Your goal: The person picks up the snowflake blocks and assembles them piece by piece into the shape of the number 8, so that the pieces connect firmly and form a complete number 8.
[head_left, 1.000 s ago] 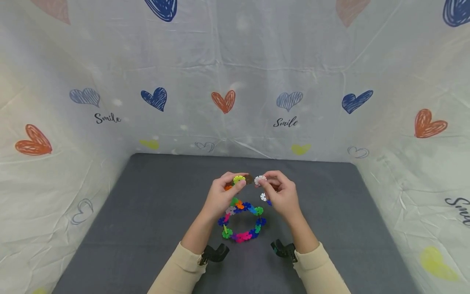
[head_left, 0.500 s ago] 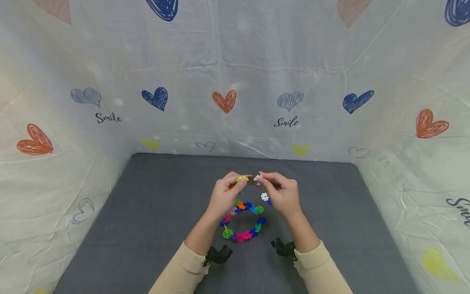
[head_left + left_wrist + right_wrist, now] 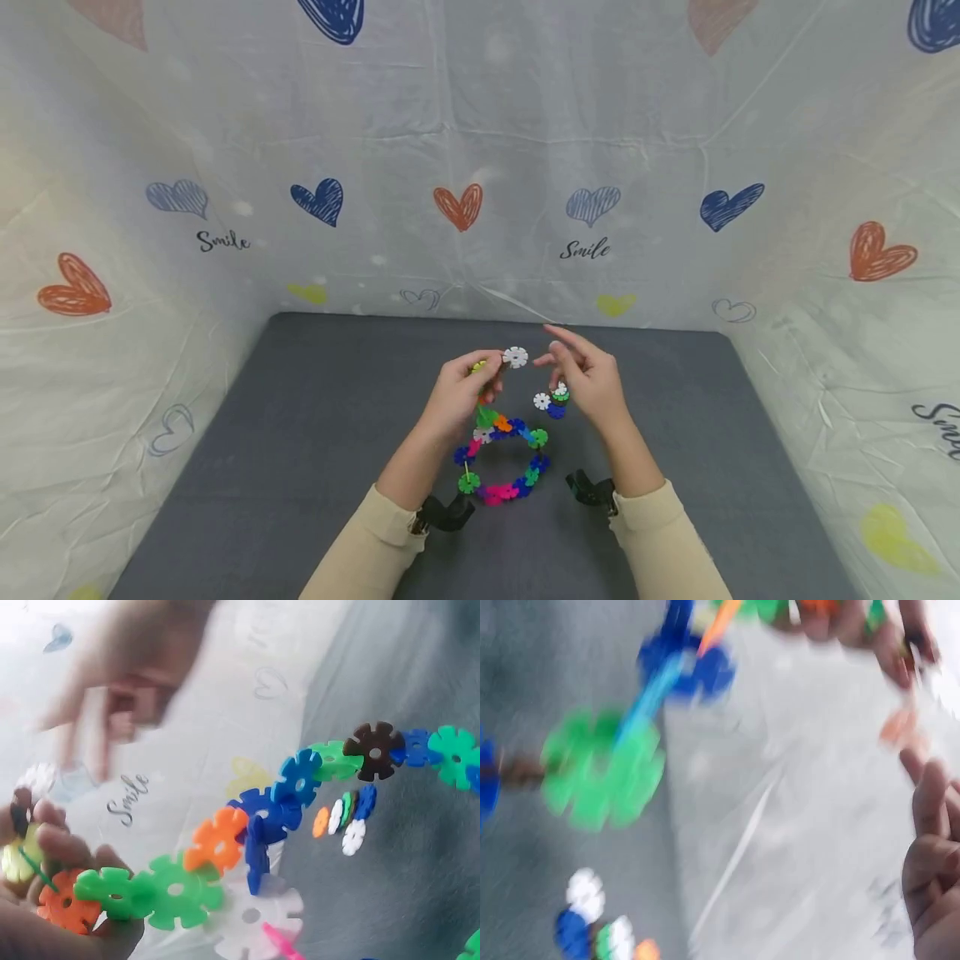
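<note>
The left hand [image 3: 457, 398] pinched the top of the ring of snap-together discs [image 3: 501, 458], its white disc [image 3: 514, 357] uppermost; the right hand [image 3: 588, 385] hovered open, apparently mid-assembly, needing another disc.

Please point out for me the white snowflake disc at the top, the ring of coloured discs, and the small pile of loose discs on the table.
white snowflake disc [image 3: 514, 357], head view, centre of the disc.
ring of coloured discs [image 3: 468, 482], head view, green disc at lower left.
small pile of loose discs [image 3: 542, 402], head view, its white disc.
</note>
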`<state>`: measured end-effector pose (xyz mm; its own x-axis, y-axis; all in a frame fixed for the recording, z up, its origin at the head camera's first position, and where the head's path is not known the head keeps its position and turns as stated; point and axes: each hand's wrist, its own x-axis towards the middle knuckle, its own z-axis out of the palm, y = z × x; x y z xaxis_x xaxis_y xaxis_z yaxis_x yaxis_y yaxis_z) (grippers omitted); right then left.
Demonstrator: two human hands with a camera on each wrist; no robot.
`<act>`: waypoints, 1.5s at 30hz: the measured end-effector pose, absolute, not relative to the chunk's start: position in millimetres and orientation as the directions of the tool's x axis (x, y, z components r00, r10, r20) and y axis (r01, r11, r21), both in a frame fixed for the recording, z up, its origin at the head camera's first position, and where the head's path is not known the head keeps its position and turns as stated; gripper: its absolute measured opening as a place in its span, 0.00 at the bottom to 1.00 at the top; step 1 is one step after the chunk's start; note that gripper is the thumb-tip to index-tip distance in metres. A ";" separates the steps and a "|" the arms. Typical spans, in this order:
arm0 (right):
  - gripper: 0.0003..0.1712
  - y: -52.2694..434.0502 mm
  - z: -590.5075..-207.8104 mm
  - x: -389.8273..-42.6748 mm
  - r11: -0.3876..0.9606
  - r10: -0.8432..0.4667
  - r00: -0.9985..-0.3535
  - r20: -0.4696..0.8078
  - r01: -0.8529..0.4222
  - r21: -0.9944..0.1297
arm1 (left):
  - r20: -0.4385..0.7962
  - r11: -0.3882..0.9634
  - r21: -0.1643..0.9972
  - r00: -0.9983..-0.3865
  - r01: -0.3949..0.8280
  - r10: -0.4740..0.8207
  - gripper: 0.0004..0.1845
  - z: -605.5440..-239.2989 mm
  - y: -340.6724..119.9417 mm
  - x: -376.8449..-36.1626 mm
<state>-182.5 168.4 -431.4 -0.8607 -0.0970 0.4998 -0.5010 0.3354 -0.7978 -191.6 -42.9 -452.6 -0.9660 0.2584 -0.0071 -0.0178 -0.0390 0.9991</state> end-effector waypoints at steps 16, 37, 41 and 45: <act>0.22 216.9 -572.7 -234.2 0.765 0.059 -0.998 -0.021 0.059 -0.641 | -0.276 -0.230 0.930 -0.957 -0.288 0.083 0.17 -502.1 -56.2 -211.5; 0.23 228.2 -566.1 -235.0 0.634 0.128 -0.987 -0.095 0.155 -0.758 | -0.151 -0.167 0.976 -0.986 -0.137 -0.074 0.15 -495.4 -55.9 -206.9; 0.20 228.6 -561.1 -233.9 0.634 0.156 -0.987 -0.043 0.133 -0.762 | -0.162 -0.176 0.974 -0.983 -0.145 -0.086 0.14 -491.4 -56.0 -206.4; 0.16 214.2 -538.1 -225.0 0.577 0.115 -0.985 0.126 -0.037 -0.816 | -0.145 -0.180 0.975 -0.985 -0.127 -0.091 0.14 -485.5 -55.1 -204.9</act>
<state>-225.0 214.2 -538.1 -0.9854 0.1151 0.1255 -0.0366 0.5767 -0.8161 -204.9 -55.1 -485.5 -0.9852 -0.0905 -0.1453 -0.1273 -0.1801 0.9754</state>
